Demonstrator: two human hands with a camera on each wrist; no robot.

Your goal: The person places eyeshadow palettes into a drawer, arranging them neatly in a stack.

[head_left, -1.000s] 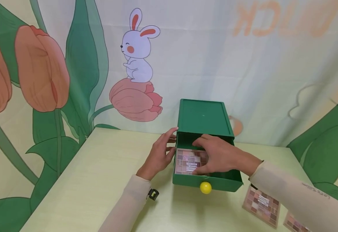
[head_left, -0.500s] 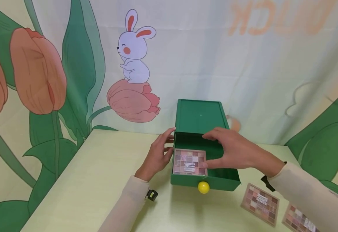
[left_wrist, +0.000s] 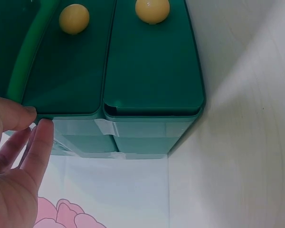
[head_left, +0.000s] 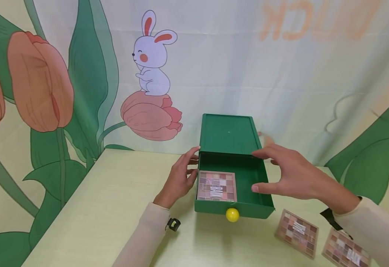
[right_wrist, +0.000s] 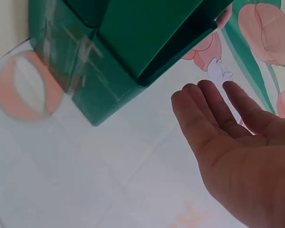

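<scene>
A green drawer cabinet (head_left: 229,133) stands against the backdrop with its top drawer (head_left: 252,211) pulled out. Inside, along the drawer's left wall, lies an eyeshadow palette (head_left: 216,186), flat and face up. My left hand (head_left: 177,178) rests against the cabinet's left side. The left wrist view shows its thumb and fingertips (left_wrist: 45,126) right at the cabinet's front corner. Holding nothing, my right hand (head_left: 294,172) hovers over the drawer's right side, thumb and fingers spread apart. In the right wrist view its fingers (right_wrist: 194,111) are extended beside the cabinet.
Two more palettes, one nearer (head_left: 297,233) and one farther right (head_left: 346,248), lie on the table (head_left: 114,207) at front right. A yellow knob (head_left: 232,215) juts from the open drawer's front. Behind the cabinet hangs a printed cloth (head_left: 214,66).
My right hand has let go of the palette and moved right, away from it. The palette stays in the drawer. My left hand keeps its place; the head view has shifted slightly.
</scene>
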